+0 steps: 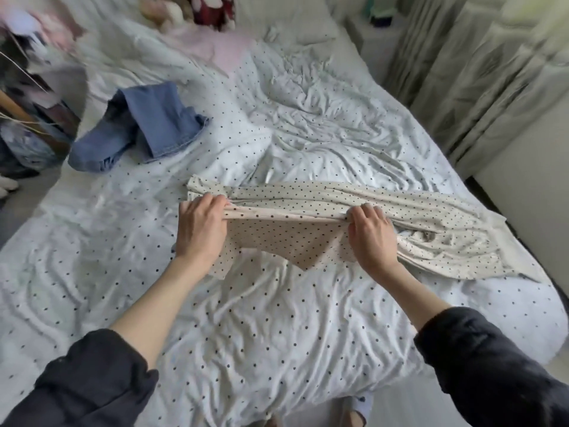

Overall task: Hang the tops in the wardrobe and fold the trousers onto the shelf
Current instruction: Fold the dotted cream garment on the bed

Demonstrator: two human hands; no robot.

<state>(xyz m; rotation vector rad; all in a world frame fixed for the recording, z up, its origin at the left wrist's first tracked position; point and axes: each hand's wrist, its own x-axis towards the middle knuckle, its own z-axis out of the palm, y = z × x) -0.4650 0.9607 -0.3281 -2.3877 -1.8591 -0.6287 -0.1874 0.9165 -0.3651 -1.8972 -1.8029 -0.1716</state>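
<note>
Both hands grasp the cream polka-dot garment (369,204) by 1 edge: the left hand (201,229) pinches its left end, the right hand (371,235) the middle, lifting a fold off the bed (92,272) near its right edge. It looks like pyjama trousers being folded, though that is uncertain. Next, lay the fold flat. The blue jeans (144,127) wait near the left edge.
</note>
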